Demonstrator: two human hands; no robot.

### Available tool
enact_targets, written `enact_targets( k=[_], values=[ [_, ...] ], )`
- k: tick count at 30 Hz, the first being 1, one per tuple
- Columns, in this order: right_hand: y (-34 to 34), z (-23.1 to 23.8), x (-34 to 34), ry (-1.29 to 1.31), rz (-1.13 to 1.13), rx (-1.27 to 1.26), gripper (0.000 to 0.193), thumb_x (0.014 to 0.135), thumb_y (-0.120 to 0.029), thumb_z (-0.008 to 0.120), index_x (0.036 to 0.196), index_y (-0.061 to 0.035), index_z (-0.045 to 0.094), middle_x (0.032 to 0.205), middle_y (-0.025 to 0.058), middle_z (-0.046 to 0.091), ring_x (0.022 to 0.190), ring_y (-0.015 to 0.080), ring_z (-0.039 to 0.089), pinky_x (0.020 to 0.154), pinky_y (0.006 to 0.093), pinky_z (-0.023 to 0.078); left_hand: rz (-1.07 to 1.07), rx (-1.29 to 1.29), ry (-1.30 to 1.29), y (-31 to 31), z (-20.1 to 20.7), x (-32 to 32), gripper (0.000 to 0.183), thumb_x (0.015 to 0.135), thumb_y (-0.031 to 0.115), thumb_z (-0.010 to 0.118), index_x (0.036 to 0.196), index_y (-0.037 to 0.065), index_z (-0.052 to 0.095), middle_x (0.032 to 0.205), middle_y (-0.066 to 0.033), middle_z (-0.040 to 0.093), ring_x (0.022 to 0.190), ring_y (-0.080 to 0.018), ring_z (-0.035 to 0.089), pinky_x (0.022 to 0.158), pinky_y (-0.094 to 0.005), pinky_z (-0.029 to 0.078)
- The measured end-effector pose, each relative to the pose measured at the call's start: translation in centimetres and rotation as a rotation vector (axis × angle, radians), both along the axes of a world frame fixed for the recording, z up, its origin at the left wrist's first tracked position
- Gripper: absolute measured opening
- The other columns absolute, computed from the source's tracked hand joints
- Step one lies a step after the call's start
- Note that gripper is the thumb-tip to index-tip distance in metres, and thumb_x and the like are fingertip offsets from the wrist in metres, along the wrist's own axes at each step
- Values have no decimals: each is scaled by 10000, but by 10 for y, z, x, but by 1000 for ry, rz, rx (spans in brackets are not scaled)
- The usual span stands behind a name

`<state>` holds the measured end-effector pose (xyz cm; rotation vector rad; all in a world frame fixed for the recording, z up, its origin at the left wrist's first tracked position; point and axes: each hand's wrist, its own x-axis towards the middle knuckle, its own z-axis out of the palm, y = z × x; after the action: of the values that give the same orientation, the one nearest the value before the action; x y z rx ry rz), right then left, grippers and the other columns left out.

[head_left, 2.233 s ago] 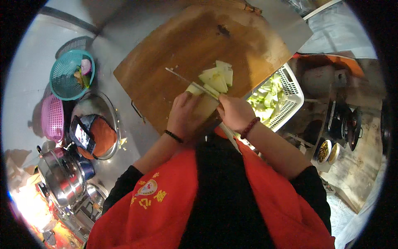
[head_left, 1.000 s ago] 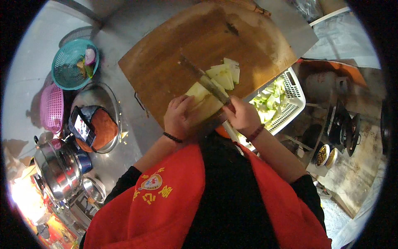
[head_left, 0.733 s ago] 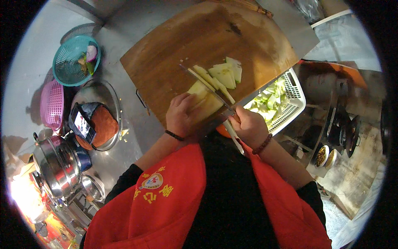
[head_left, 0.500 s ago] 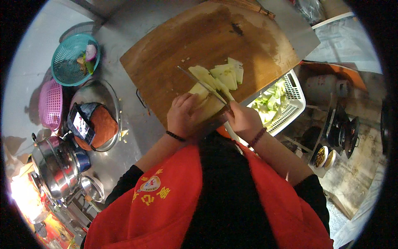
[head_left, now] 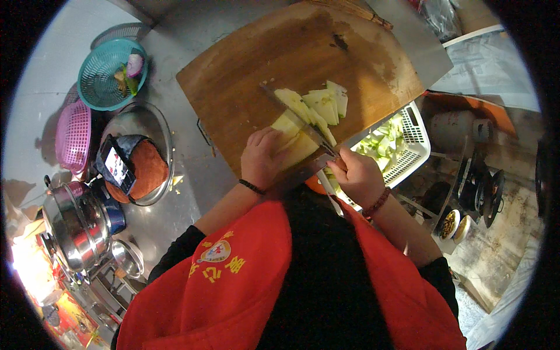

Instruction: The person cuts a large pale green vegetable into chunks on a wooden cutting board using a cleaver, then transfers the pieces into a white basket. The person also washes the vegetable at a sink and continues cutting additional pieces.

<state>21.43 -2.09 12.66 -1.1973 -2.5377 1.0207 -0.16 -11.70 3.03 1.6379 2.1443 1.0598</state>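
Note:
A thick pale green vegetable piece [head_left: 300, 150], its exact kind unclear, lies near the front edge of the wooden cutting board [head_left: 251, 64]. My left hand [head_left: 261, 156] presses it down from the left with curled fingers. My right hand [head_left: 360, 178] grips a kitchen knife [head_left: 296, 115] at its handle, close to the board's front right edge. The blade runs away to the upper left, at the boundary between the thick piece and the cut part. Beyond it, several flat pale slices [head_left: 324, 106] overlap on the wood.
Right of the board, a white plastic basket [head_left: 421, 143] holds cut green pieces. At left are a teal colander [head_left: 87, 84] with vegetables, a pink basket [head_left: 73, 131], a round metal tray [head_left: 165, 175] bearing a phone [head_left: 116, 167], and a steel pot [head_left: 76, 227]. Two bowls [head_left: 462, 229] stand lower right.
My right hand has moved slightly right and toward me with the knife, so more of the blade near the handle shows. My left hand still holds the vegetable piece. The whole view has shifted slightly.

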Motion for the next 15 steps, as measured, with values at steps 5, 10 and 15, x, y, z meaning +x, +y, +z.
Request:
enact_targets(
  k=[5, 10, 15],
  values=[
    [-5, -14, -3, -105, -24, -54, 209, 892, -236, 615, 920, -55, 513, 718, 214, 591, 723, 440, 599, 599, 517, 461, -3, -23, -11, 0, 3, 0, 354, 747, 206, 735, 1058, 69, 635, 1143, -142, 624, 1070, -357, 573, 900, -435, 485],
    [8, -49, -31, -195, 18, -10, 217, 896, -235, 602, 985, -57, 517, 789, 209, 635, 760, 439, 617, 652, 543, 482, -11, 6, 36, 2, 0, 0, 338, 752, 216, 733, 1040, 65, 638, 1140, -143, 622, 1070, -355, 571, 889, -426, 492],
    [18, -57, -45, -106, 9, -30, 246, 898, -266, 620, 921, -39, 528, 767, 219, 620, 766, 438, 608, 639, 532, 465, 13, -72, -35, -1, -2, 1, 400, 772, 248, 742, 1105, 52, 636, 1206, -167, 608, 1142, -368, 550, 964, -442, 461]
  ],
)
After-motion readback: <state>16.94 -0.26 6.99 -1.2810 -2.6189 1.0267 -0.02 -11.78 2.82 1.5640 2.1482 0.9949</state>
